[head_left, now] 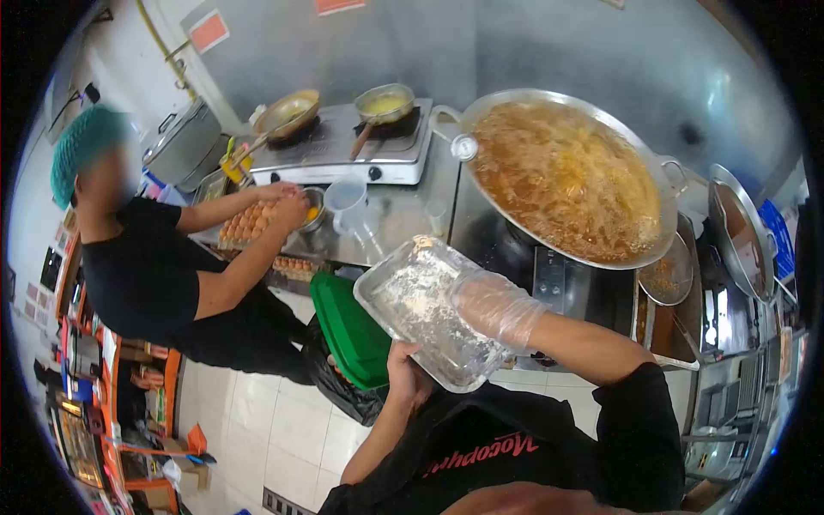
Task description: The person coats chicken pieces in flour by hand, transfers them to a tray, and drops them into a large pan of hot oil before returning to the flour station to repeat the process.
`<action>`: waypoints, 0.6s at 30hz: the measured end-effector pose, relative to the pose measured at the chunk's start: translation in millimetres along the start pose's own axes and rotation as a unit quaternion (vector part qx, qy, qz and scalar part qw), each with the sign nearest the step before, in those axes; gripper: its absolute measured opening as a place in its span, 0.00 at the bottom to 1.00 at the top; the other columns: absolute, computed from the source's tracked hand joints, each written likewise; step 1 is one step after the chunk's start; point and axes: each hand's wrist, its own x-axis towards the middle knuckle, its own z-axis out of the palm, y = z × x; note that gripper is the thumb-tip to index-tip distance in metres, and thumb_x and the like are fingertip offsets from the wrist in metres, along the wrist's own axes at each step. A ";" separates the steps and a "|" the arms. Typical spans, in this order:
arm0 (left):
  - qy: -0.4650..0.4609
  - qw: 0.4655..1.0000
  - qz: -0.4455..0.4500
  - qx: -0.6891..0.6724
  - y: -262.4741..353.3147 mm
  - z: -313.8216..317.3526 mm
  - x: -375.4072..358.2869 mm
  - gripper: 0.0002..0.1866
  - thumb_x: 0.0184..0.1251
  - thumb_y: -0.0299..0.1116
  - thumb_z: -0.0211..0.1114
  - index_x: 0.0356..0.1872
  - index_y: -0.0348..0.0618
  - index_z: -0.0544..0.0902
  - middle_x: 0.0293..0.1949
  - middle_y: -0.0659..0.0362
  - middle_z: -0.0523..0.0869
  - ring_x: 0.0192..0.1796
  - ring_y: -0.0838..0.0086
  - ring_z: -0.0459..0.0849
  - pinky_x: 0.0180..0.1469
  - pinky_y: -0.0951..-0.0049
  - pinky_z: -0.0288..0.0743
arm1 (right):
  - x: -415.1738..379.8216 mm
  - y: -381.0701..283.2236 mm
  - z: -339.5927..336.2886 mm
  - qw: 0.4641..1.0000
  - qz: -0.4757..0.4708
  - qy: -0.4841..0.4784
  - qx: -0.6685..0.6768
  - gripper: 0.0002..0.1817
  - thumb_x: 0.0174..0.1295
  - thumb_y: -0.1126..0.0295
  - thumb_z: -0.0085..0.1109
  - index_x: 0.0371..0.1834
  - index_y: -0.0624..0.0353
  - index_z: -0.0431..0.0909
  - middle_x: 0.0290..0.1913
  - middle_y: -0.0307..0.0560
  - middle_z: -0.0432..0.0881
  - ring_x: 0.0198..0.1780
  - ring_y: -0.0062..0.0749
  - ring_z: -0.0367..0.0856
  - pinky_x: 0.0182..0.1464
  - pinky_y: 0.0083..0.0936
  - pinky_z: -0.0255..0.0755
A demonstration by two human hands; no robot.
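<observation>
A rectangular metal tray (pixel 390 296), its inside dusted with white flour (pixel 421 273), is tilted in front of my chest. My left hand (pixel 407 375) is bare and closed on the tray's lower-left edge, its thumb at the rim. From the right, my right hand (pixel 498 311), in a clear plastic glove, reaches over the tray's side with its fingertips at the floured bottom. The loose glove hides how those fingers are bent. Past the tray, a large wok (pixel 470 176) holds bubbling oil (pixel 562 180).
At left, a person (pixel 142 257) in a green hairnet handles eggs (pixel 249 223) over a metal bowl (pixel 316 215). Two pans (pixel 290 116) (pixel 384 103) sit on a gas stove (pixel 343 163). Beneath the tray is a green lid (pixel 348 330); a strainer (pixel 668 273) lies right of the wok.
</observation>
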 end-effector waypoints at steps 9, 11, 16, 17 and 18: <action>-0.024 0.999 -0.025 0.019 13.7 21.2 -11.0 0.43 0.52 0.40 0.62 0.75 0.41 0.71 0.67 0.47 0.80 0.69 0.46 0.78 0.75 0.42 0.69 | 0.3 -6.9 -8.3 1.000 0.002 0.012 0.014 0.09 0.62 0.75 0.57 0.40 0.66 0.84 0.40 0.62 0.86 0.47 0.58 0.88 0.52 0.46 0.81; -0.015 0.999 -0.018 0.027 6.3 7.0 -0.8 0.42 0.52 0.40 0.62 0.74 0.41 0.71 0.67 0.47 0.81 0.69 0.47 0.78 0.74 0.42 0.69 | -0.7 -11.5 -2.7 1.000 0.013 0.000 -0.019 0.09 0.63 0.75 0.57 0.40 0.66 0.84 0.41 0.62 0.87 0.46 0.57 0.88 0.52 0.45 0.81; -0.043 0.999 -0.025 0.006 5.2 -9.4 10.9 0.39 0.55 0.33 0.60 0.74 0.43 0.70 0.68 0.50 0.79 0.71 0.49 0.77 0.75 0.41 0.68 | -1.1 -21.1 2.3 0.999 0.011 -0.009 -0.050 0.09 0.63 0.75 0.57 0.40 0.67 0.85 0.40 0.62 0.88 0.46 0.55 0.89 0.53 0.44 0.80; -0.048 0.999 -0.022 0.005 5.7 -10.8 11.2 0.39 0.55 0.33 0.60 0.74 0.43 0.70 0.68 0.50 0.79 0.71 0.49 0.77 0.75 0.41 0.68 | -0.2 -26.0 1.1 0.998 0.014 -0.031 -0.056 0.09 0.63 0.74 0.57 0.40 0.67 0.85 0.40 0.62 0.88 0.46 0.54 0.90 0.53 0.44 0.81; -0.045 0.998 -0.036 0.009 6.4 -12.2 11.0 0.39 0.55 0.34 0.59 0.74 0.42 0.70 0.68 0.49 0.79 0.71 0.49 0.77 0.75 0.41 0.68 | 0.5 -29.5 1.6 0.997 0.019 -0.054 -0.061 0.09 0.63 0.74 0.57 0.40 0.67 0.85 0.40 0.62 0.88 0.47 0.54 0.90 0.54 0.44 0.81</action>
